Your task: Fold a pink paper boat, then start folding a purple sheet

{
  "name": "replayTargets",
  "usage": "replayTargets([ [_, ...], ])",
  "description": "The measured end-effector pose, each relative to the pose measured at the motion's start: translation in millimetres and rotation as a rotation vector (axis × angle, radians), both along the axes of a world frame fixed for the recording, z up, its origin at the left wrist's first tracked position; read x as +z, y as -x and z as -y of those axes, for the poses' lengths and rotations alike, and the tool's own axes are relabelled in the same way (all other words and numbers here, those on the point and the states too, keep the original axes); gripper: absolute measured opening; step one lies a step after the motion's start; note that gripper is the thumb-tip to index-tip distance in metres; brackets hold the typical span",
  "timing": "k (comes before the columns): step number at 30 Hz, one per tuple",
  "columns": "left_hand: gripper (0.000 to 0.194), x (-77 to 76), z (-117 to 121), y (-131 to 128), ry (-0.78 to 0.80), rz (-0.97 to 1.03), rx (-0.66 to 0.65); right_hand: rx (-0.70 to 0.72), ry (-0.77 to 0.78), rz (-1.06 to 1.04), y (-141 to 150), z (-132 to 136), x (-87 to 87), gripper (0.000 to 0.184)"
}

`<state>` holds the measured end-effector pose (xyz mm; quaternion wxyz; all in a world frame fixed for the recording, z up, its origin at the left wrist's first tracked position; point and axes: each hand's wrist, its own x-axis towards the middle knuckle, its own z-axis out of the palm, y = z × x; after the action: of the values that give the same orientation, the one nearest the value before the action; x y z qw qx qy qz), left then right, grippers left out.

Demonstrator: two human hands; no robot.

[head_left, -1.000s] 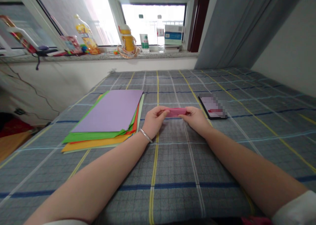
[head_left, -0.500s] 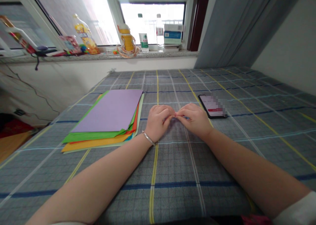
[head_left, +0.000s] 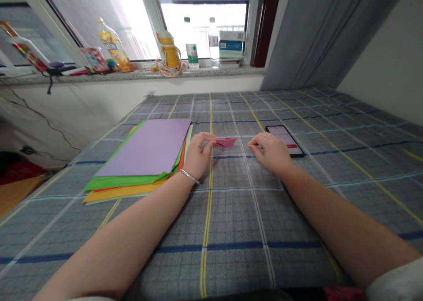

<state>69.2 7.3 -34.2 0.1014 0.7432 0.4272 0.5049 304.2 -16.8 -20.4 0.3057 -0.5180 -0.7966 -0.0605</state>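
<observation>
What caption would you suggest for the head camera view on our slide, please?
Left hand holds a folded pink paper beside stacked coloured paper sheets; right hand sits near a smartphone.

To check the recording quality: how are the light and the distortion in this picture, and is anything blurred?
In the head view, the window is blown out to white, the wide lens bends the checked cloth toward the edges, and the pink folded paper looks small but sharp.

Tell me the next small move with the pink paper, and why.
Probably bring the right hand to the folded pink paper: only the left hand holds it, at one end, while the right hand sits apart, beside the phone.
</observation>
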Motion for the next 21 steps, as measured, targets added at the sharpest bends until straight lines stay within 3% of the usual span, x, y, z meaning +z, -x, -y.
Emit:
replayTargets([
  [3, 0.012, 1.0, 4, -4, -0.027, -0.06, -0.038, 0.062, -0.071, -0.09, 4, 5, 2.5, 0.018],
  [6, 0.012, 4.1, 14, -11, -0.1, -0.164, -0.1, 0.193, -0.09, -0.01, 15, 13, 4.1, 0.021],
  [9, 0.012, 7.4, 23, -15, -0.155, -0.193, -0.155, 0.185, -0.068, 0.009, 24, 18, 2.7, 0.021],
  [15, 0.012, 8.6, 28, -17, -0.104, -0.116, -0.166, 0.218, -0.069, -0.261, 28, 18, -2.3, 0.011],
  [21, 0.008, 5.9, 28, -20, -0.134, 0.025, -0.212, 0.285, -0.08, -0.383, 36, 23, 2.0, 0.006],
])
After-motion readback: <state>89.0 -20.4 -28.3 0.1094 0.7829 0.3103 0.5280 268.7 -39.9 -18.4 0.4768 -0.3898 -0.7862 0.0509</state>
